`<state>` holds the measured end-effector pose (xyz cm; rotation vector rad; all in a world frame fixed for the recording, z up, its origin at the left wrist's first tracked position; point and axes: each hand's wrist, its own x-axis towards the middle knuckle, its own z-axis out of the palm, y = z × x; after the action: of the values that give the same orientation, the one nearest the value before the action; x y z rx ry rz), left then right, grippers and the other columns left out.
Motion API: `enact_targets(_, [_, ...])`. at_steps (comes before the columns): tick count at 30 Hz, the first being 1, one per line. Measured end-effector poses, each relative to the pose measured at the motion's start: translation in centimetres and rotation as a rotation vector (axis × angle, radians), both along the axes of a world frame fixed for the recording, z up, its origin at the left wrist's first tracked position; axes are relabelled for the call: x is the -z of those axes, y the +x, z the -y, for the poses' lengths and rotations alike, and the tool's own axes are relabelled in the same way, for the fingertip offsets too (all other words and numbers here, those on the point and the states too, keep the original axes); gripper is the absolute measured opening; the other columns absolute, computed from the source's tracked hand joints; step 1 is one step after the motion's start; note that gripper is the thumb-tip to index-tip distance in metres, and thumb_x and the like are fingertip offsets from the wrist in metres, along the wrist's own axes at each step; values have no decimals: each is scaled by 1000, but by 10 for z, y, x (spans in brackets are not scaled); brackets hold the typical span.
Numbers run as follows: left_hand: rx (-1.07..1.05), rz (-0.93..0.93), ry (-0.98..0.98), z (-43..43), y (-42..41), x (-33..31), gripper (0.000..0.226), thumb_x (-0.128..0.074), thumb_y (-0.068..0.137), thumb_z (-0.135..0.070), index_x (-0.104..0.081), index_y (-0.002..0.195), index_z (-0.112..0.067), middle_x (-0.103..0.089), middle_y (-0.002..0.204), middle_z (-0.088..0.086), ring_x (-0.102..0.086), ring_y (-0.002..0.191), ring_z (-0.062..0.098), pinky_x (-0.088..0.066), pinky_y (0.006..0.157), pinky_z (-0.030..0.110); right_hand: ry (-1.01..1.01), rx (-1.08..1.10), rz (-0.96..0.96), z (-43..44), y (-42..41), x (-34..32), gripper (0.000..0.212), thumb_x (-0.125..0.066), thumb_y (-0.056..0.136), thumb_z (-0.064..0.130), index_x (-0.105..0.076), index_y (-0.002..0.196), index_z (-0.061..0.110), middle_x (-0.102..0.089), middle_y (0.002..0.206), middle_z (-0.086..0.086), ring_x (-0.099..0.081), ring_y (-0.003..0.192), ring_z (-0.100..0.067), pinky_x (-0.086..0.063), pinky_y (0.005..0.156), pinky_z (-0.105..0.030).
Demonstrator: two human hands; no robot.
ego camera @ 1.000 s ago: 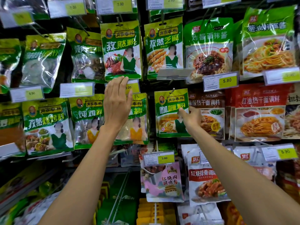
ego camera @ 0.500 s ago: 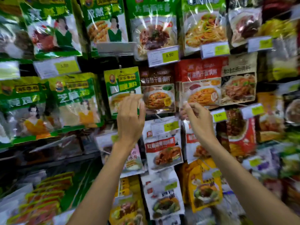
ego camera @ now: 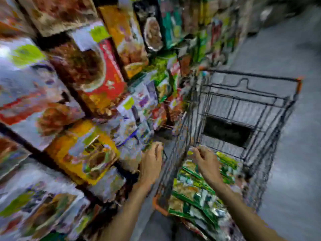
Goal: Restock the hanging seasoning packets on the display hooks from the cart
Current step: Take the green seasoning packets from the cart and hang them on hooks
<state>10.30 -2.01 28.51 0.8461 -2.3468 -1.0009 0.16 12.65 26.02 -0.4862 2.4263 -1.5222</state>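
Head view badly blurred, wire cart [ego camera: 243,108] beside the display [ego camera: 73,101], green seasoning packets [ego camera: 196,190] piled in its near end, left hand [ego camera: 150,164] by the cart's edge, right hand [ego camera: 207,162] over the packets, grips of both impossible to tell

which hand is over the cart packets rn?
The right hand: it is over the green packets inside the wire cart. The left hand is outside the cart, by the display.

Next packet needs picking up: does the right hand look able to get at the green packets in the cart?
Probably yes: the right hand hovers just above the green packets in the open-topped cart, nothing between.
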Motion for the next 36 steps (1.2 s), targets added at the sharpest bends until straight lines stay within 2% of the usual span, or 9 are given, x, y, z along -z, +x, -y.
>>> enact_targets(4, [172, 224, 66, -19, -41, 78, 26, -47, 98, -17, -62, 114, -3, -66, 102, 22, -60, 101, 36, -44, 86, 40, 168, 230, 143, -55, -16, 78, 30, -52, 96, 15, -61, 71, 3, -56, 61, -9, -50, 62, -21, -24, 54, -32])
enact_targets(11, [380, 461, 191, -34, -65, 196, 24, -43, 100, -14, -60, 109, 0, -64, 97, 19, -61, 90, 32, -38, 67, 31, 470, 426, 345, -99, -8, 197, 28, -45, 99, 14, -48, 71, 10, -44, 54, 1, -40, 50, -15, -26, 48, -28])
enact_targets(16, [402, 672, 256, -32, -72, 266, 29, -43, 100, -15, -53, 118, 5, -60, 112, 23, -56, 105, 32, -46, 86, 38, 509, 485, 531, -97, 4, 257, 16, -49, 97, 18, -57, 87, 9, -61, 82, -13, -56, 74, -26, -36, 62, -28])
enact_targets(19, [371, 796, 220, -36, -80, 291, 37, -47, 99, -22, -48, 125, 5, -54, 120, 24, -50, 115, 36, -43, 92, 41, 500, 514, 552, -84, 2, 278, 26, -52, 97, 21, -65, 93, -1, -68, 90, -19, -63, 85, -33, -44, 75, -33])
enact_targets(22, [315, 886, 159, -41, -88, 300, 56, -53, 95, -32, -37, 138, 1, -41, 139, 20, -39, 128, 33, -38, 101, 38, 523, 532, 562, -64, -4, 288, 32, -53, 97, 23, -65, 82, -2, -68, 83, -21, -58, 70, -27, -36, 61, -28])
enact_targets(27, [321, 921, 104, -43, -95, 307, 62, -59, 92, -33, -33, 138, 0, -35, 141, 18, -35, 129, 34, -36, 103, 45, 635, 604, 649, -38, -15, 298, 29, -59, 93, 32, -55, 83, 4, -64, 92, -21, -59, 84, -28, -33, 63, -28])
enact_targets(31, [218, 825, 292, -40, -101, 311, 59, -70, 84, -21, -41, 130, -1, -44, 133, 17, -44, 121, 34, -41, 98, 46, 592, 686, 729, -37, -23, 302, 25, -60, 92, 22, -59, 73, 7, -57, 75, -16, -54, 69, -24, -35, 63, -26])
enact_targets(34, [147, 770, 410, -34, -104, 314, 59, -78, 76, -14, -47, 124, -1, -52, 126, 17, -52, 114, 32, -47, 90, 42, 537, 711, 741, -45, -24, 301, 45, -58, 92, 11, -45, 49, 10, -44, 51, -7, -39, 47, -18, -34, 60, -25])
enact_targets(36, [138, 765, 448, -28, -103, 315, 60, -80, 73, -12, -48, 123, 2, -53, 126, 19, -53, 112, 31, -47, 83, 34, 575, 674, 737, -56, -18, 297, 43, -57, 92, 9, -47, 50, 11, -47, 54, -7, -41, 48, -18, -34, 55, -24])
